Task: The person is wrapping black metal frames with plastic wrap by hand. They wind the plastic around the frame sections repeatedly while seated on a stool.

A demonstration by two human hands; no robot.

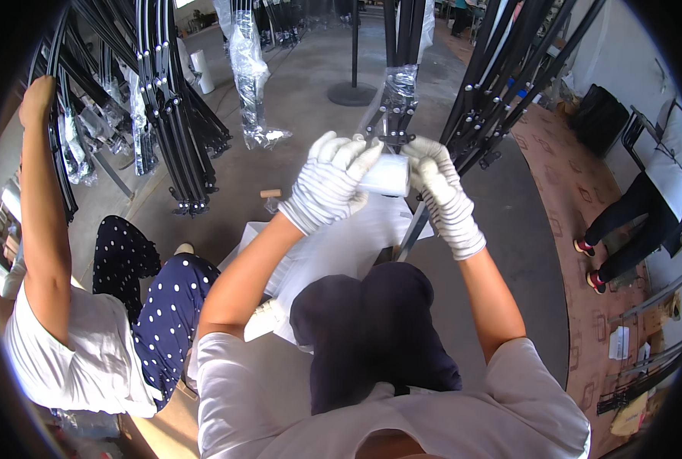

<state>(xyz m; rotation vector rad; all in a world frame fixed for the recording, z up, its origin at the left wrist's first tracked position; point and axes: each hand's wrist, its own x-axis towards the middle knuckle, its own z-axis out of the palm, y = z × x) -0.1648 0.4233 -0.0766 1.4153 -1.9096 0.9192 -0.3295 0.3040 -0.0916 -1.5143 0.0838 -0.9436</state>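
Both my hands wear white striped work gloves. My left hand [327, 182] is closed round a roll of clear stretch film [387, 177], held level in front of my knees. At the roll's right end my right hand [444, 197] has its fingers curled in; what lies between them is hidden. Just beyond the roll hangs a bundle of black metal tubes [404, 46] with jointed, riveted lower ends. Clear film [399, 86] is wrapped round that bundle above my hands.
More black tube bundles hang at the left [174, 115] and right [482, 84]; one has a film-wrapped end [249, 76]. A co-worker in polka-dot trousers [176, 306] sits at my left, arm raised. Another person [647, 199] stands at the right. A cardboard tube [270, 193] lies on the floor.
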